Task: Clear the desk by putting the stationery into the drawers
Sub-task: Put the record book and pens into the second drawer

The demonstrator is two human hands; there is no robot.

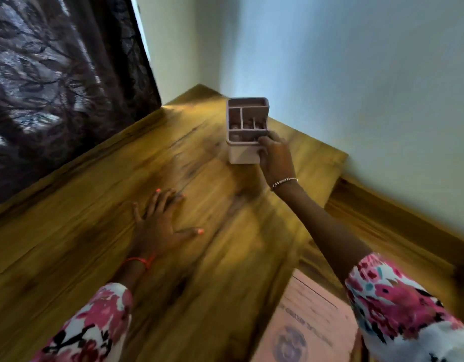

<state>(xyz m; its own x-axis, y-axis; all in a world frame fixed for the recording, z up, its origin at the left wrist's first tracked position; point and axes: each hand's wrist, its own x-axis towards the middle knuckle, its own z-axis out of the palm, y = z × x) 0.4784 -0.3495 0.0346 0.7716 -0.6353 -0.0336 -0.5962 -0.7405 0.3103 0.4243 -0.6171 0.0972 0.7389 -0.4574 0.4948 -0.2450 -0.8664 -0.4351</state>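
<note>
While the right hand grips the pink desk organiser at its near right corner, thumb over the rim and fingers curled round the side wall, the sound course, as I judge it, is to keep the box upright and level when it is drawn from the far corner of the surface. Its open compartments face up and anything in them would tip out, though what lies there is too blurred to name. Whether its base rests on the wood or is just clear of it I cannot tell. A hold at one corner of a tall box is likely to let it swing, so the left hand set against the opposite wall would steady it. At present that hand lies flat on the surface, fingers spread, holding nothing, well apart from the organiser. No drawer shows in this head view, so where the box must go cannot be judged. A pink printed booklet lies at the near right edge, just beside the right sleeve, and the arm drawing back could brush it. A dark patterned curtain hangs along the left edge, a pale wall closes the far side, and a lower wooden ledge runs off to the right.
</note>
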